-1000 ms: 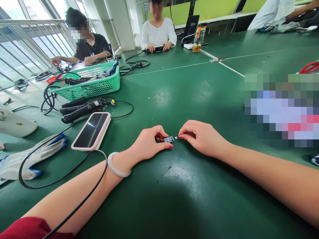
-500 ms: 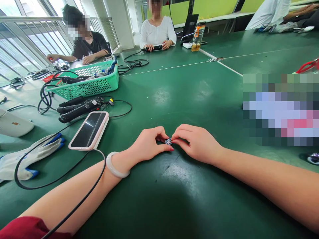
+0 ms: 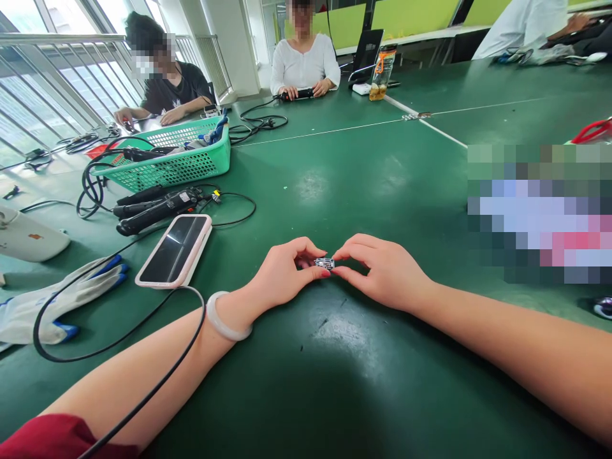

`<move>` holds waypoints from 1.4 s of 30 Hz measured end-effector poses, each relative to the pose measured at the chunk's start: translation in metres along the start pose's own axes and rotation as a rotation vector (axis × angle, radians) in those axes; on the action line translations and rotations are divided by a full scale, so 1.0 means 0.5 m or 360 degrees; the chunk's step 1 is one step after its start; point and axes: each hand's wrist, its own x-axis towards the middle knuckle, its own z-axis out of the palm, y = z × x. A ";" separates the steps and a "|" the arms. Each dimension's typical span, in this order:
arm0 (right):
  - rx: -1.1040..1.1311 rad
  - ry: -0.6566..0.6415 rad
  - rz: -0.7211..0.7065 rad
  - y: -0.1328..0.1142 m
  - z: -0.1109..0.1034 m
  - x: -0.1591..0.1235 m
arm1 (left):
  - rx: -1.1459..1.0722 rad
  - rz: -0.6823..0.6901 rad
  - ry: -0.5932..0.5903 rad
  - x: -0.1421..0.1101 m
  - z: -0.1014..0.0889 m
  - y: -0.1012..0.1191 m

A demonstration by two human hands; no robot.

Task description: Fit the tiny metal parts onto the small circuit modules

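Between my two hands is a small silvery and dark piece [image 3: 324,262], too small for me to make out its kind. My left hand [image 3: 282,273] holds its left side with thumb and fingers, a white bangle [image 3: 224,317] round the wrist. From the other side my right hand [image 3: 385,271] pinches the piece's right end with thumb and fingertips. Both hands are low over the dark green table [image 3: 329,395]. Left of my left hand lies a phone in a pale pink case [image 3: 174,250], nearest of the other objects.
A green basket [image 3: 191,167] with cables stands at the back left, black handheld devices [image 3: 162,207] before it. White-and-blue gloves [image 3: 62,306] lie at left. A black cable [image 3: 157,382] crosses my left forearm. Two people sit beyond; a bottle [image 3: 381,80] stands far back. A blurred patch covers the right.
The small piece has turned between my fingers and now lies more level. My right fingertips have shifted slightly, their gap wider. Across the table, the left person's hand has moved in.
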 end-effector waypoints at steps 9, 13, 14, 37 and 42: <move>-0.0330 0.0162 -0.0258 -0.020 0.010 0.007 | -0.0626 -0.0262 -0.0268 0.003 0.008 0.016; -0.0190 0.0054 -0.0273 -0.005 0.009 0.010 | -0.0517 -0.0219 -0.0213 0.003 0.002 0.011; -0.0123 0.0017 -0.0256 0.003 0.007 0.012 | -0.0430 -0.0166 -0.0172 0.004 -0.004 0.007; 0.0364 -0.0217 0.0238 0.067 -0.012 0.022 | 0.2087 -0.0133 0.0267 -0.008 -0.096 -0.006; 0.0366 -0.0229 0.0203 0.068 -0.012 0.023 | 0.2173 -0.0021 0.0302 -0.006 -0.096 -0.011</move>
